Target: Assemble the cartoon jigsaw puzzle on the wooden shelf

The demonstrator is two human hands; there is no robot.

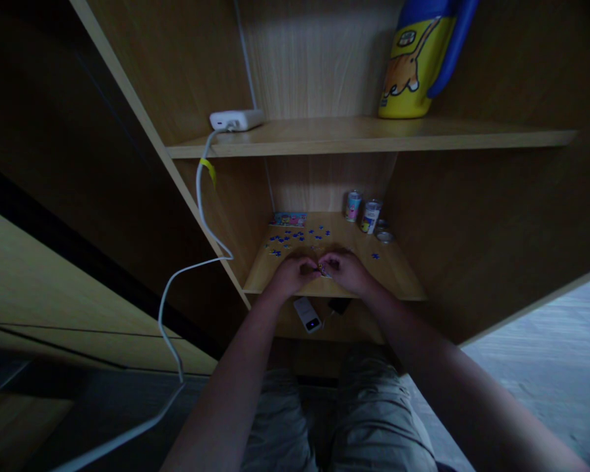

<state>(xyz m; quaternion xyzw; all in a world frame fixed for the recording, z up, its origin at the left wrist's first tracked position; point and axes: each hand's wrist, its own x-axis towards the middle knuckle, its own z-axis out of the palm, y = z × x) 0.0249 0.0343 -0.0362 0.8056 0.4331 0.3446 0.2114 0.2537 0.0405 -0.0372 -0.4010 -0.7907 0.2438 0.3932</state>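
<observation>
- Left hand (pixel 295 275) and right hand (pixel 349 270) meet near the shelf's front edge, fingertips close together at a few small puzzle pieces (pixel 326 273).
- Grip, both hands: thumb and fingers curled in. Too small and dark to tell whether either is clamped on a piece or just pressing.
- Step in hand, my read: lining up or joining pieces at the front of the shelf (pixel 398 278).
- Next move calls for matching edges, one side steadied while the other is pressed flat. After that, a reach to the loose pieces.
- Loose pieces (pixel 301 238): scattered behind the hands, mostly to the left, many showing blue. One single piece (pixel 375 256) sits apart on the right.
- Picture card (pixel 289 219) lies at back left; could serve as reference.
- Two cans (pixel 371 217) upright at back right, round lid (pixel 385 236) beside them.
- Below: pale device (pixel 307 314).
- Above: yellow mug (pixel 406 72), white charger (pixel 236 120) with cable (pixel 199 190) hanging left, clear of the hands.
</observation>
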